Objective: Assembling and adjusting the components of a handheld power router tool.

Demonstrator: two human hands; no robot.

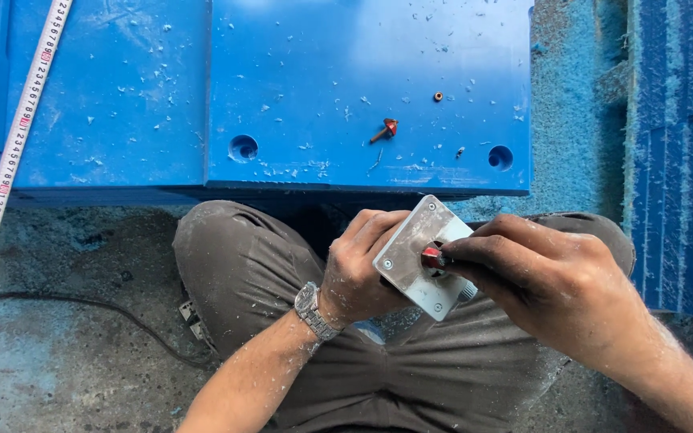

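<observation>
Plate [415,252] of grey metal sits over our lap, gripped from its left edge by our left hand [358,269]; our right hand [539,277] pinches the red bit [432,257] at its centre.

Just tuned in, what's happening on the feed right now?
A person sits cross-legged, holding a grey square metal base plate of a tool in the left hand. The right hand pinches a small red cutter bit at the plate's centre hole. Ahead lies a blue plastic slab with two round holes, strewn with shavings, carrying a second red bit and a small brass collar. A white tape measure crosses the left.
</observation>
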